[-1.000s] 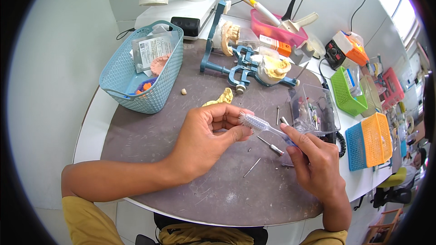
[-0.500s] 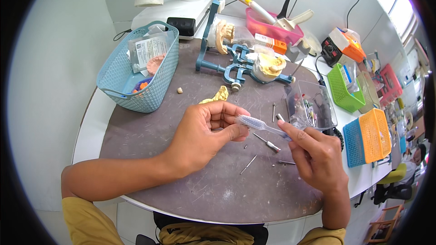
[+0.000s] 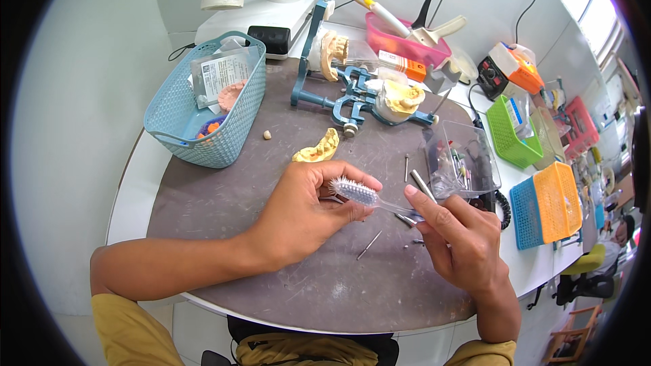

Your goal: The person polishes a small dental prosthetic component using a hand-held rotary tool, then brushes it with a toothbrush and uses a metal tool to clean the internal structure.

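My right hand [image 3: 461, 244] grips the clear handle of a toothbrush [image 3: 354, 192], index finger along it, with the white bristle head over the curled fingers of my left hand [image 3: 308, 210]. Whatever those left fingers pinch is hidden behind the brush. Just beyond them lies a yellow dental cast piece [image 3: 317, 146], and a small tooth-coloured piece [image 3: 267, 135] sits to its left. A thin metal bur [image 3: 368, 246] lies right of my left hand, and other metal instruments [image 3: 422, 183] lie behind my right hand.
Around the desk's grey mat [image 3: 224, 264] stand a blue basket [image 3: 176, 115], a blue articulator with casts [image 3: 349, 102], a clear tool box [image 3: 461, 169], a pink tray [image 3: 400, 37], green [image 3: 512, 135] and orange [image 3: 556, 203] baskets. A seated person [image 3: 610, 251] is at far right.
The brush head has moved left across my left fingers, and my right hand has shifted left with it. My left hand has dropped slightly, showing more of the yellow cast.
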The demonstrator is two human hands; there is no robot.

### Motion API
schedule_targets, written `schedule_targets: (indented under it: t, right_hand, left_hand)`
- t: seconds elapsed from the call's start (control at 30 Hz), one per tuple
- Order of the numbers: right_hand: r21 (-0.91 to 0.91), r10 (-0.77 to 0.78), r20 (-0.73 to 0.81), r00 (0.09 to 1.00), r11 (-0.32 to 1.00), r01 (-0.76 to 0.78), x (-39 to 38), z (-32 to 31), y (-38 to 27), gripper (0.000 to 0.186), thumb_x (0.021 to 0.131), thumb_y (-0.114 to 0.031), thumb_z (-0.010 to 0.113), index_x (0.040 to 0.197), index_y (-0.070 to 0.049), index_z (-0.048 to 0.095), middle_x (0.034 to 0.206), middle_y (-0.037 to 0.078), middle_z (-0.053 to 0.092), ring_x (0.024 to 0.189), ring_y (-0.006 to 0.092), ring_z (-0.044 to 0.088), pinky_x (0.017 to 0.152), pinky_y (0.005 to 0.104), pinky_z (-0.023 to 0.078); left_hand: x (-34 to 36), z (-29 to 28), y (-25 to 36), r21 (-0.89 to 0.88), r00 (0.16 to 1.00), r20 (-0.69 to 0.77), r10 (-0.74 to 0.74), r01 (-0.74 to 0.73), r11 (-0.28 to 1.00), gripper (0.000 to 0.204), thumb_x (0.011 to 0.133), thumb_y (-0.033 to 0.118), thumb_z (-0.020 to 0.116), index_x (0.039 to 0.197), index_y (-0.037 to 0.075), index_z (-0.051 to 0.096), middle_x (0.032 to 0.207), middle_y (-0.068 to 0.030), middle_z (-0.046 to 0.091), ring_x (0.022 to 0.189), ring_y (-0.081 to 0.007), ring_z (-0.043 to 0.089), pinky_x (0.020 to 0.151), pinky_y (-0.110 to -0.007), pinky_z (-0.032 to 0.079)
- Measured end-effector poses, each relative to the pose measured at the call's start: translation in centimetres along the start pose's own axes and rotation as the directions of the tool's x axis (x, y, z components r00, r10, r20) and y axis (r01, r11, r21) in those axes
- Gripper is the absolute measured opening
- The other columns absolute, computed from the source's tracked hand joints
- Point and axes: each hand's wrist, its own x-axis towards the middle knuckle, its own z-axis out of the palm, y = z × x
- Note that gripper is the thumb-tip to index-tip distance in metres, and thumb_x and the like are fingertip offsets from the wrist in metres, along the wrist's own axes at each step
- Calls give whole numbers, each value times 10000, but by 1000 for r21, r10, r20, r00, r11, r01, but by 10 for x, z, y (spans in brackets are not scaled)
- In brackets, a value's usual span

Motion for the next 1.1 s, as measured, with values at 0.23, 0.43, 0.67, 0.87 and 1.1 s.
schedule_targets:
  t: [0.23,0.43,0.67,0.87,1.1]
  right_hand:
    - [-18,9,93,996,1000,-8,3,-14,11,527,756,-70,736,1272,-152,665,600,9,466,445,159,472,403,318,400]
    - [-184,19,37,999,983,-11,1,-29,10,483,767,-83,721,1243,-147,678,588,-1,463,442,140,484,391,321,394]
    - [-70,-41,26,999,997,43,2,4,0,489,777,-88,733,1254,-174,673,618,1,476,465,142,506,417,314,425]
    - [-72,26,32,999,997,-24,5,-14,10,451,782,-63,707,1220,-168,695,610,12,490,457,165,509,433,329,438]
    - [-177,63,-35,997,982,-69,4,-17,8,447,774,-33,688,1205,-149,703,612,21,512,458,165,514,428,318,413]
  left_hand:
    - [3,-4,-2,-119,1000,-18,0,-2,993,221,906,19,673,1112,-48,630,1032,-109,690,935,-157,693,855,-273,579]
    - [3,-4,0,-139,999,-42,-10,4,990,228,900,15,676,1115,-46,628,1020,-105,691,935,-160,694,858,-280,579]
    - [1,1,-2,41,999,7,36,-37,998,210,874,-11,684,1081,-30,655,1003,-87,696,915,-140,690,856,-268,570]
    - [4,-1,-3,-69,998,-39,44,-46,997,182,896,9,668,1072,-35,649,1003,-91,696,904,-136,687,853,-270,573]
    - [5,-3,-9,-89,994,-56,91,-96,991,291,891,34,693,1157,-35,597,988,-113,695,914,-144,686,846,-272,575]
